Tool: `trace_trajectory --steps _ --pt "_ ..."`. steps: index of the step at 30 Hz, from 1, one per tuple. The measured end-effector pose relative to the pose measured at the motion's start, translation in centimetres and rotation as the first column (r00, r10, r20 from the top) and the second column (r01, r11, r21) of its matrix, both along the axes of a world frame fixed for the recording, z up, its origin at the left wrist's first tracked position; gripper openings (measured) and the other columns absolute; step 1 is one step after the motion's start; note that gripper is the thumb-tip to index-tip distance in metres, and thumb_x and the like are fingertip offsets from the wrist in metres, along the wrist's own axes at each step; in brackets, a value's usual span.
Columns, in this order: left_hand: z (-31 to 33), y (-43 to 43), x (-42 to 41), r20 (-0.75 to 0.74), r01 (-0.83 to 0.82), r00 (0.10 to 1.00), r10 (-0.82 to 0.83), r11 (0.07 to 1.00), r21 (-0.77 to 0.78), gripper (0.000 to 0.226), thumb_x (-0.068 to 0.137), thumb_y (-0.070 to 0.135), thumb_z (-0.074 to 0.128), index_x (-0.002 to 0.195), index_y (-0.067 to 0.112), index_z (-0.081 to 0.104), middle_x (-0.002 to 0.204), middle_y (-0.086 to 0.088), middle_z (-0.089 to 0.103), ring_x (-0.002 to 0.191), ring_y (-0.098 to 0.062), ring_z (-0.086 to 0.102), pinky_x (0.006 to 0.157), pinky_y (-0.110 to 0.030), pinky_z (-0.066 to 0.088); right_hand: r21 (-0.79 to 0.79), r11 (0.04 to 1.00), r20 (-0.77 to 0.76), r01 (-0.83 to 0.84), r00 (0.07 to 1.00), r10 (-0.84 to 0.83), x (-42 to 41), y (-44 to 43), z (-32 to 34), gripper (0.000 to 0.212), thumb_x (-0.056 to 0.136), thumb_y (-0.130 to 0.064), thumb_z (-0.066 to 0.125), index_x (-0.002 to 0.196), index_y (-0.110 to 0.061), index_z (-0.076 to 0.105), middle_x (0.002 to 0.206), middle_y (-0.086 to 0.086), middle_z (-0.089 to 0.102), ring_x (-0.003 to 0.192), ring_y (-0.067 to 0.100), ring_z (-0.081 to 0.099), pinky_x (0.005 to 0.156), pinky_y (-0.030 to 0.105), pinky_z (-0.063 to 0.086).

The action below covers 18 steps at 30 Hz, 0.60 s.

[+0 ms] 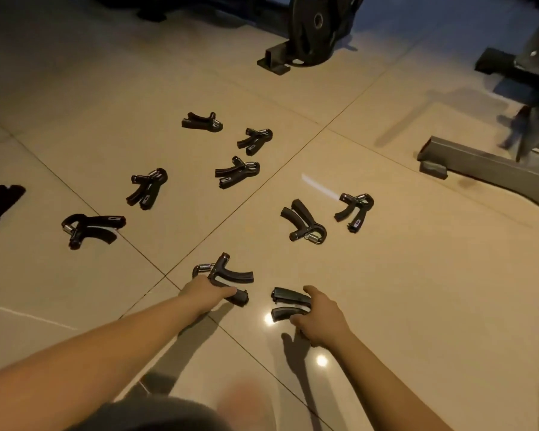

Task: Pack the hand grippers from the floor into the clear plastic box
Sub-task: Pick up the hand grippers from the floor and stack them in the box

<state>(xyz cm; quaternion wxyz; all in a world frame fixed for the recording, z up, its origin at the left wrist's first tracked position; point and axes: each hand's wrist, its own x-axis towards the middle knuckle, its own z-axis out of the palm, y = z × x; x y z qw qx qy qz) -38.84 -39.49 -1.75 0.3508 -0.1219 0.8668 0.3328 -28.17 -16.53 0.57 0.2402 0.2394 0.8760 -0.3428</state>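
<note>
Fingers of left hand (205, 293) curl round one hand gripper (231, 275); right hand (322, 318) grips another gripper (288, 302).

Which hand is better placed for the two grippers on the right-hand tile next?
Right, likely. The right hand lies nearest the spring-down gripper and the far-right gripper; the left hand would have to cross over. The right hand must first unload its held gripper.

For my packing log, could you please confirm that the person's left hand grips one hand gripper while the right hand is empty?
Not quite. The right hand is not empty: the head view shows its fingers and thumb curled round the near-right hand gripper. The left hand does grip one, the near-left hand gripper, as you said.
</note>
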Motion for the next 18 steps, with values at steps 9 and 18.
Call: trace_trajectory --steps 9,18 --pt "-5.2 4.7 -4.1 -0.235 -0.080 0.972 0.018 0.963 -0.257 0.094 0.062 0.089 0.058 0.121 0.016 0.059 0.118 -0.008 0.058 0.111 -0.029 0.056 0.094 -0.045 0.048 0.172 0.985 0.050 -0.034 0.998 0.026 -3.7 -1.5 -5.5 0.043 0.093 -0.053 0.050 0.122 -0.021 0.050 0.098 0.002 0.070 0.087 0.026 0.067 0.068 0.036 0.054" --pt "-7.5 6.9 -5.3 -0.367 0.027 0.917 -0.156 0.943 -0.333 0.067 0.072 0.045 0.078 0.122 0.012 0.048 0.122 -0.012 0.050 0.116 -0.031 0.045 0.089 -0.044 0.044 0.456 0.860 0.111 -0.231 0.973 0.202 -4.7 -1.6 -5.8 0.040 0.103 -0.052 0.041 0.135 -0.029 0.039 0.128 0.019 0.044 0.108 0.033 0.054 0.068 0.034 0.045"
